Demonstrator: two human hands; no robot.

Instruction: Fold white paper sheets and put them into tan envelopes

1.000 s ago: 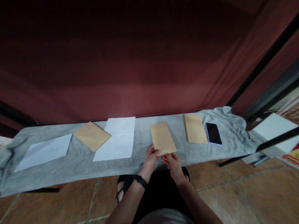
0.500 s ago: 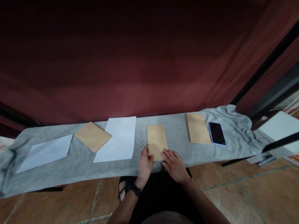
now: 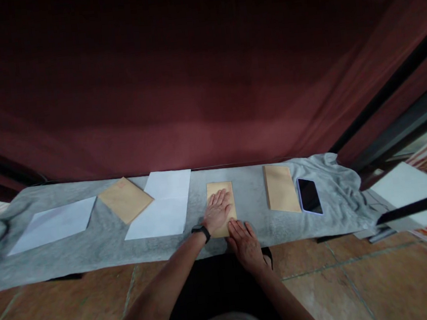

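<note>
A tan paper envelope (image 3: 212,187) lies flat in front of me on a grey cloth (image 3: 104,250). My left hand (image 3: 218,211), with a black band on its wrist, rests flat across the middle of the envelope, fingers stretched out and pointing up and right. At the envelope's lower right corner, my right hand (image 3: 245,243) lies with its fingers extended, the fingertips touching the paper edge. Part of the envelope's surface is hidden under the left hand.
Left of the hands, another envelope (image 3: 125,200) overlaps a creased white sheet (image 3: 166,216); a second white sheet (image 3: 54,225) lies further left. To the right are a stack of envelopes (image 3: 282,188) and a phone (image 3: 310,195). A dark red panel (image 3: 204,140) stands behind the cloth.
My left hand has moved from the envelope's lower left edge onto its middle and now lies flat. The right hand stays by the lower right corner. The view has shifted slightly.
</note>
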